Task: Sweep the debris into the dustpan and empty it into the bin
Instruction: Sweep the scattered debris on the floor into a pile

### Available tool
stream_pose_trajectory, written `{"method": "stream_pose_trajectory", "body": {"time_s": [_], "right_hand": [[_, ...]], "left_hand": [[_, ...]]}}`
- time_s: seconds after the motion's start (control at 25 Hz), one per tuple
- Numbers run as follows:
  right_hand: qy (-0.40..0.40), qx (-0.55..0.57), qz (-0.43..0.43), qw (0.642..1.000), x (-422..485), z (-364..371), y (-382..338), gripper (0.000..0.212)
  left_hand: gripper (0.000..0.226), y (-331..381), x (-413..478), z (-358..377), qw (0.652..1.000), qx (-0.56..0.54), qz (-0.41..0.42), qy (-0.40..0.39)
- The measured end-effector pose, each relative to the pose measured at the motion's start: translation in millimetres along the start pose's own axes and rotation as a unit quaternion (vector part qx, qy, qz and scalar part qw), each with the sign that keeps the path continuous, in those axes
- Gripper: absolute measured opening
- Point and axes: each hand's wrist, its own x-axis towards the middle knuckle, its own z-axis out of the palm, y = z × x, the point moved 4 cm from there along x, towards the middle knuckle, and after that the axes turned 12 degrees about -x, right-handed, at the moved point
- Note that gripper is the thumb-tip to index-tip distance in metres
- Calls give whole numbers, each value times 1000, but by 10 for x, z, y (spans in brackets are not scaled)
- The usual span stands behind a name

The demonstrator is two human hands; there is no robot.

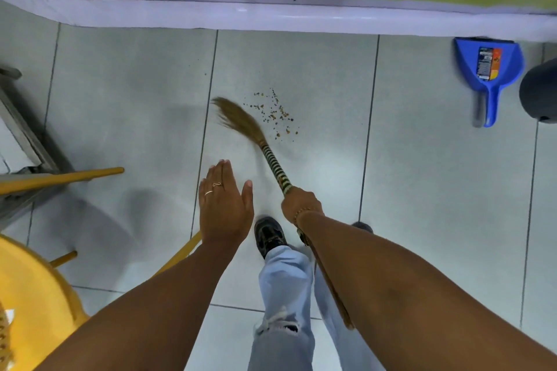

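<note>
Small brown debris (275,113) lies scattered on the pale floor tiles ahead of me. My right hand (301,203) is shut on the striped handle of a grass broom (241,120), whose bristles rest on the floor just left of the debris. My left hand (224,205) hovers flat and open over the floor, holding nothing. A blue dustpan (488,69) lies on the floor at the far right, handle toward me, well apart from the debris. The dark rounded edge of what may be the bin (539,93) shows right of the dustpan.
A white counter base (271,15) with a green stripe runs along the far side. A yellow chair (33,289) with yellow legs stands at the lower left, next to a grey metal frame (27,135). My feet (269,233) stand just behind the broom.
</note>
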Motion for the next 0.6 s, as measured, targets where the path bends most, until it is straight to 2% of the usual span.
{"method": "stream_pose_trajectory", "body": {"time_s": [0.08, 0.28, 0.44, 0.6], "right_hand": [[15, -18, -23, 999, -176, -25, 125, 36], [69, -48, -168, 982, -586, -135, 56, 42], [41, -79, -244, 966, -469, -46, -455, 62], [22, -124, -264, 956, -233, 65, -1260, 55]], "left_hand": [[59, -11, 5, -75, 1000, 1, -3, 6], [55, -54, 128, -188, 996, -39, -43, 61], [53, -275, 412, -333, 986, -95, -84, 110], [58, -720, 588, -437, 992, -88, -63, 67]]}}
